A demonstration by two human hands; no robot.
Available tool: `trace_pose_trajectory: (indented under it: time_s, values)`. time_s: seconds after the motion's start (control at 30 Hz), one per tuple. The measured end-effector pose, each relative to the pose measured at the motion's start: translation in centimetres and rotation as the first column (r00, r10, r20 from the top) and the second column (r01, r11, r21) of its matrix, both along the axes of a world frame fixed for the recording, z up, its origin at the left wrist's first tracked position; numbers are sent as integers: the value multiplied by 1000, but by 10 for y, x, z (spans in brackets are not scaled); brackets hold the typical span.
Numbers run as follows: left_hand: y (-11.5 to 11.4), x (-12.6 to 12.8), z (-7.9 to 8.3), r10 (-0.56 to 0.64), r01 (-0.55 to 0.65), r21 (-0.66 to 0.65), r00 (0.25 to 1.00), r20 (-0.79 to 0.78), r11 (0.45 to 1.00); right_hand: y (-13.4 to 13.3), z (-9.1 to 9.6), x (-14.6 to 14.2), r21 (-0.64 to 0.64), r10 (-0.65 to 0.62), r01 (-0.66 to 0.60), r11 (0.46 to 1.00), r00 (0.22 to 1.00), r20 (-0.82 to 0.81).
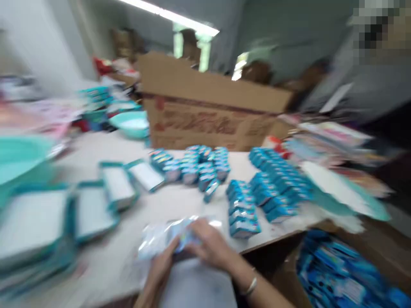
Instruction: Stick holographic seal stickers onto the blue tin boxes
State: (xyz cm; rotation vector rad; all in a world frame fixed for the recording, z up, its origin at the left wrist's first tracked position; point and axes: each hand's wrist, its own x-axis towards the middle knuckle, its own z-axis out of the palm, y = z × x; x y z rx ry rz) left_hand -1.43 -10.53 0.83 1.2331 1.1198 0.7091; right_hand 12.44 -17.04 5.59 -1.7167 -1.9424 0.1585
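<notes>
At the near middle, two hands, the left [162,262] and the right [210,244], grasp one clear packet [156,239] between them over the table [128,250]. At near right is one heap of blue packs [343,271], too blurred to count. To the left, four trays [93,209] show white insides. Beyond the hands, one loose pack [211,190] lies near the middle rows [191,164]; more rows [278,177] stand right. Two bowls [133,131] sit left, one nearer, one farther. One long carton [208,122] stands far.
</notes>
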Motion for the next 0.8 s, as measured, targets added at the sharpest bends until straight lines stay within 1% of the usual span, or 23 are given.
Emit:
trace_pose_trajectory:
  time_s: [0.03,0.07,0.1,0.17,0.23,0.3,0.37,0.5,0.57,0.6,0.67,0.73,0.8]
  values:
    - [-3,-3,0,35,-29,-91,997,65,995,0,7,12,46,-28,30,999,999,-34]
    - [-4,-4,-1,55,-30,-161,987,151,987,4,10,21,79,-46,50,996,997,-61]
    - [-4,-4,-2,50,-9,-175,971,233,985,12,10,27,98,-47,56,994,995,-87]
    - [-2,-3,-9,32,18,-176,960,279,984,27,5,29,55,5,2,998,993,-119]
    - [-4,-4,-14,-21,66,-154,960,279,986,36,1,23,-32,71,-76,997,987,-141]
    - [-7,-6,-18,-87,126,-130,959,270,983,40,0,16,-109,105,-125,986,980,-170]
    - [-10,-7,-21,-146,177,-107,957,250,978,44,-1,12,-145,88,-118,982,976,-200]
    - [-13,-8,-24,-214,229,-69,962,169,971,50,-1,10,-173,17,-63,983,967,-254]
    - [-15,-9,-23,-250,261,-68,959,130,963,52,-1,10,-184,19,-73,980,961,-278]
    - [-15,-10,-22,-250,258,-60,961,117,964,53,-2,9,-184,23,-79,980,957,-290]
    - [-16,-12,-22,-179,182,-19,977,115,983,53,-2,8,-174,30,-88,981,950,-312]
    - [-17,-12,-23,-39,38,13,991,130,999,53,-4,7,-154,34,-85,984,951,-308]
    - [-16,-11,-26,74,-75,-1,988,134,997,53,-8,5,-126,38,-76,989,961,-274]
